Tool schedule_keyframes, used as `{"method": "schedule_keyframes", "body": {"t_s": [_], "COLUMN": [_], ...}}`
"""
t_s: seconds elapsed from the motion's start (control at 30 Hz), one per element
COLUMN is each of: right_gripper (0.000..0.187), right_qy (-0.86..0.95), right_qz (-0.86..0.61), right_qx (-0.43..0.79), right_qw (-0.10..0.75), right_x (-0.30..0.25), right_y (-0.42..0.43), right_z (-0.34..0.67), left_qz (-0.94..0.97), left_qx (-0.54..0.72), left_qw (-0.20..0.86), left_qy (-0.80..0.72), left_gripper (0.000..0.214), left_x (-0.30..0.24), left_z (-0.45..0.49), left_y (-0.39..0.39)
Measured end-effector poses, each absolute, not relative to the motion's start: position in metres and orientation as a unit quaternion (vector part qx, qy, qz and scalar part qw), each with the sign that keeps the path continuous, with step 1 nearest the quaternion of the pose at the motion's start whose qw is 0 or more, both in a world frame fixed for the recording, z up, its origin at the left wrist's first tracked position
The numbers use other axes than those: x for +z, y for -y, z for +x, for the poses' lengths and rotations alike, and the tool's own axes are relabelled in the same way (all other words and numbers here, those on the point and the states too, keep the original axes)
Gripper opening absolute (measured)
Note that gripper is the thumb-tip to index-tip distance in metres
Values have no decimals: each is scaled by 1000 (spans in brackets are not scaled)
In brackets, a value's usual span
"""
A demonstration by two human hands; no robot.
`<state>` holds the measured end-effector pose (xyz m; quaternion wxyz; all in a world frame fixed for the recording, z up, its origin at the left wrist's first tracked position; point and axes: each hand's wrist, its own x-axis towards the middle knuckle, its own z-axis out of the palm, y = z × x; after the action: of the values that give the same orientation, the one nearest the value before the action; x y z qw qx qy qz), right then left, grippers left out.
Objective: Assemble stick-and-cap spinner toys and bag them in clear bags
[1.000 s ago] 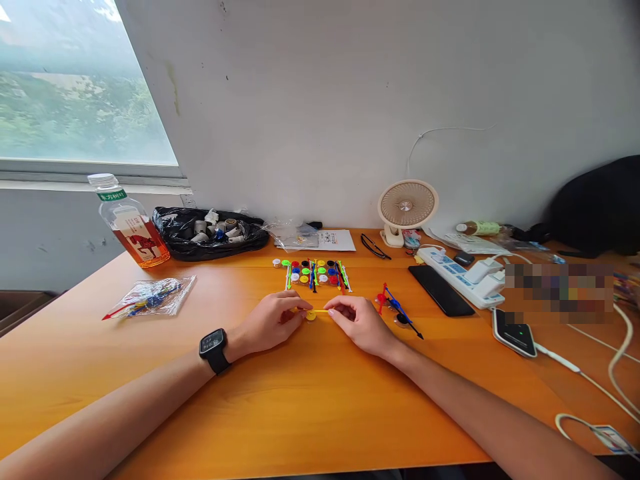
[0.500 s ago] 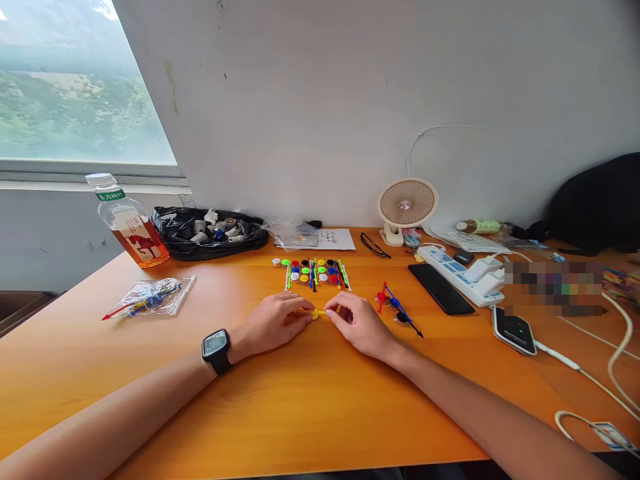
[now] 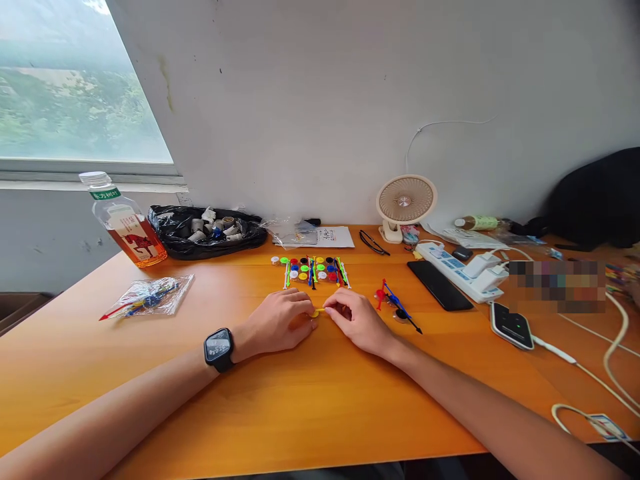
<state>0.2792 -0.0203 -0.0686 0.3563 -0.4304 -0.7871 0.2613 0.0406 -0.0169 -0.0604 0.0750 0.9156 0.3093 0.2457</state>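
Between my two hands is a small yellow plastic stick (image 3: pixel 321 310) with a rounded yellow end at its left. My left hand (image 3: pixel 280 321), wearing a black watch (image 3: pixel 219 347), is closed on the left end, its fingertips partly hiding it. My right hand (image 3: pixel 359 321) pinches the right end between thumb and forefinger. Just beyond lie small coloured round pieces (image 3: pixel 305 268) in rows, with thin coloured sticks (image 3: pixel 313 272) standing between the groups. To the right of my right hand lie a blue and black dart-like stick (image 3: pixel 403 308) and a red one (image 3: pixel 381 294).
At left lies a clear bag (image 3: pixel 150 297) of coloured sticks, near a tilted-looking drink bottle (image 3: pixel 130 223) and a black plastic bag (image 3: pixel 200 247). A fan (image 3: pixel 407 200), black phone (image 3: pixel 440 285), power strip (image 3: pixel 453 272) and cabled device (image 3: pixel 511 325) occupy the right side.
My left thumb has shifted slightly lower and to the right around the yellow stick's left end. Both hands stay on it; the view has moved a little.
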Motion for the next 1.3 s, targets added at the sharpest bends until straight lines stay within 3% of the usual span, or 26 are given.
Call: {"method": "schedule_keyframes", "body": {"t_s": [0.13,0.3,0.47,0.63,0.8,1.03,1.3], "right_gripper": [18,39,54,59,61,57,54], "right_qy": [755,700,624,629,660,662,678], "right_qz": [-467,-517,-502,-488,-492,-476,-472], "right_qx": [284,336,412,382,355,393,379], "right_qw": [362,360,434,469,443,425,416], "right_x": [-64,-60,-48,-45,-54,-52,-54], "right_y": [19,16,17,15,14,18,19], "right_z": [281,287,289,292,292,290,288], "left_qz": [906,876,829,796,790,818,836], "left_qx": [268,329,393,419,355,282,257], "left_qw": [72,111,106,49,-1,37,25], "left_qy": [-318,-336,-384,-433,-499,-500,-484], "left_gripper": [21,48,29,17,28,54,41], "left_x": [-59,-56,-56,-65,-80,-92,-80], "left_z": [38,33,28,12,-11,-21,-14], "left_y": [21,24,19,-7,-35,-48,-39]}}
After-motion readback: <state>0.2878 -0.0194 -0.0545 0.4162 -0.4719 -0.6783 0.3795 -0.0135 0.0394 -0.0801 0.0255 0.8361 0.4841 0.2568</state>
